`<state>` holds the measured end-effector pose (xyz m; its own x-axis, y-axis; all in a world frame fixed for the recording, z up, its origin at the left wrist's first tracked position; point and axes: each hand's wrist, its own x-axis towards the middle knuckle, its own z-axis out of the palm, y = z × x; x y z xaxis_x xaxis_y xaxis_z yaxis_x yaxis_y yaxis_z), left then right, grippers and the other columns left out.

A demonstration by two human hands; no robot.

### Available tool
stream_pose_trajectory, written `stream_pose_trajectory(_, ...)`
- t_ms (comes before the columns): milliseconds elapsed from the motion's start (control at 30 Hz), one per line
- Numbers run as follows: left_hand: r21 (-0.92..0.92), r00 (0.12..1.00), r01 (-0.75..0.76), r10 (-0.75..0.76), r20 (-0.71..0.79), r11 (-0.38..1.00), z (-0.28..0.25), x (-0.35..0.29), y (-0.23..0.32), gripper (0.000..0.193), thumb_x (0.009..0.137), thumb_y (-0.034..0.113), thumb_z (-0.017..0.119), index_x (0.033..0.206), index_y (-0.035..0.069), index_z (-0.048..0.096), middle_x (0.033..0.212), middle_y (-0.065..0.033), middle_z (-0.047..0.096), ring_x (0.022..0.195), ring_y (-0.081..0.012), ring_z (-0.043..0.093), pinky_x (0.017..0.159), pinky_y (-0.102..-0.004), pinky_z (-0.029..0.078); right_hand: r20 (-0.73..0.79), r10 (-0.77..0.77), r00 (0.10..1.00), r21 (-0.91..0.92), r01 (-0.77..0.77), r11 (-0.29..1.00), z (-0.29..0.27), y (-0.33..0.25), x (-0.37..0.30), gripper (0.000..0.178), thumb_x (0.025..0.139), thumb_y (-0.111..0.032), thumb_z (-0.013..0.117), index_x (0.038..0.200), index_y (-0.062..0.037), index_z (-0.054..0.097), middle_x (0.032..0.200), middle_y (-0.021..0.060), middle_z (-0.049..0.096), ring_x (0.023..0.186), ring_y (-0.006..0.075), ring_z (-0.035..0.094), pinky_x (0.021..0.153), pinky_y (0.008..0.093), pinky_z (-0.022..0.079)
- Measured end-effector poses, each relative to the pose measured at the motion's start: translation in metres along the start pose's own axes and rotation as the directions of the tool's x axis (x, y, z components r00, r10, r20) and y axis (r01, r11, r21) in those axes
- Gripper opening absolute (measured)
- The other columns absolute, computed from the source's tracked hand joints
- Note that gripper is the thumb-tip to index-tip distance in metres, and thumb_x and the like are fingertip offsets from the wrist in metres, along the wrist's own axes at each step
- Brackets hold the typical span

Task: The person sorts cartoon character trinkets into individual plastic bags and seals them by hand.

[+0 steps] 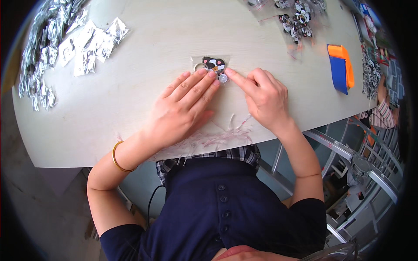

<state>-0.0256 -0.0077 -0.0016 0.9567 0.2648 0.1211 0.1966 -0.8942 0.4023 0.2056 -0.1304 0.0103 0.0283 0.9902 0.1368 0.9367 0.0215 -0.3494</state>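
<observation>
A small clear plastic bag (197,60) lies flat on the table in front of me. Inside it is a black and white penguin-like keychain (216,63) with pink cheeks, a metal ring (200,66) and a clear round disc (223,78). My left hand (185,100) rests flat with fingers stretched out, their tips over the bag's lower left part and partly covering the ring. From the right, the outstretched index finger of my right hand (263,95) touches the bag's right edge. The other right fingers are curled, and nothing shows in them.
Silvery packets (93,45) are heaped at the far left. Bagged keychains (300,19) lie at the far right, near a blue and orange strap roll (339,69). Thin clear plastic strips (222,134) litter the near table edge. Beyond the right edge stand metal frames (348,152).
</observation>
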Motion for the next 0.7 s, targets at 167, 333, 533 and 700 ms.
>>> stream_pose_trajectory(167, 0.052, 0.998, -0.058, 0.056, 0.032, 0.997, -0.009, 0.025, -0.004, 0.075, 0.092, 0.032, 0.072, 0.159, 0.011, 0.045, 0.165, -0.0084, 0.043, 0.154, -0.0261, 0.038, 0.128, -0.0433, 0.029, -0.051, -0.017, 0.999, 0.288, 0.031, 0.957, 0.003, 0.025, 0.024, 0.037, 0.086, -0.005, 0.068, 0.120, -0.0145, 0.077, 0.095, 0.0023, 0.065, 0.082, 0.0213, 0.066, 0.069, 0.0365, 0.054)
stream_pose_trajectory(333, 0.319, 0.980, 0.188, -0.197, -0.004, 0.929, -0.015, 0.014, -0.057, 0.068, 0.108, 0.054, 0.042, 0.163, 0.014, 0.039, 0.168, -0.0084, 0.039, 0.157, -0.0243, 0.032, 0.132, -0.0428, 0.018, -0.309, -0.064, 0.949, -0.312, -0.038, 0.949, 0.000, 0.075, 0.061, 0.033, 0.090, -0.019, 0.073, 0.122, -0.0094, 0.070, 0.120, 0.0069, 0.065, 0.114, 0.0271, 0.060, 0.099, 0.0446, 0.047)
stream_pose_trajectory(533, 0.288, 0.941, 0.219, -0.124, -0.313, 0.932, -0.033, 0.016, -0.077, 0.051, 0.098, 0.009, 0.063, 0.148, 0.008, 0.058, 0.156, -0.0102, 0.054, 0.146, -0.0285, 0.049, 0.121, -0.0433, 0.041, -0.068, -0.068, 0.995, -0.155, 0.057, 0.986, 0.012, -0.010, 0.024, 0.046, 0.089, -0.024, 0.074, 0.130, -0.0045, 0.065, 0.124, 0.0088, 0.059, 0.120, 0.0264, 0.054, 0.105, 0.0464, 0.042)
stream_pose_trajectory(700, -0.010, 0.974, -0.204, 0.201, -0.102, 0.979, -0.009, 0.049, -0.030, 0.055, 0.089, 0.005, 0.068, 0.144, 0.011, 0.063, 0.153, -0.0063, 0.057, 0.143, -0.0268, 0.052, 0.120, -0.0443, 0.043, -0.023, -0.103, 0.994, -0.072, 0.101, 0.992, 0.018, -0.048, -0.004, 0.041, 0.084, -0.019, 0.076, 0.122, -0.0059, 0.070, 0.120, 0.0081, 0.061, 0.116, 0.0269, 0.056, 0.102, 0.0434, 0.045)
